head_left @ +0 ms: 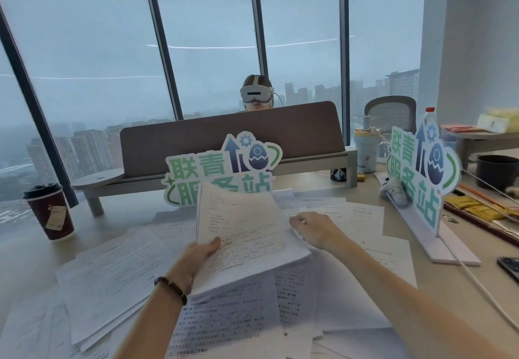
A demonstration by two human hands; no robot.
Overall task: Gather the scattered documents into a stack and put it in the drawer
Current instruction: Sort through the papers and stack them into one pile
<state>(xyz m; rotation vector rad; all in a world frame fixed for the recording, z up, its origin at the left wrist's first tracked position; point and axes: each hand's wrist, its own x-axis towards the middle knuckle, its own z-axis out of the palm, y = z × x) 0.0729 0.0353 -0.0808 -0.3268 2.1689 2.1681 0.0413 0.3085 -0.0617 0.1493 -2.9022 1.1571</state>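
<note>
A thick stack of printed white documents [241,229] is lifted and tilted above the desk's middle. My left hand [196,257] grips its lower left edge, thumb on top; a bead bracelet sits on that wrist. My right hand [314,229] holds the stack's right edge, fingers curled round the sheets. More loose documents lie scattered flat on the desk: a pile to the left [112,274], sheets under the stack [224,319], and sheets to the right [365,218]. No drawer is in view.
A coffee cup with a black lid [49,212] stands at the left. A green-lettered sign [219,170] stands behind the papers, another sign [421,176] at the right. A white cable [477,282] and phone [509,268] lie right. A person wearing a headset [257,94] sits behind a divider.
</note>
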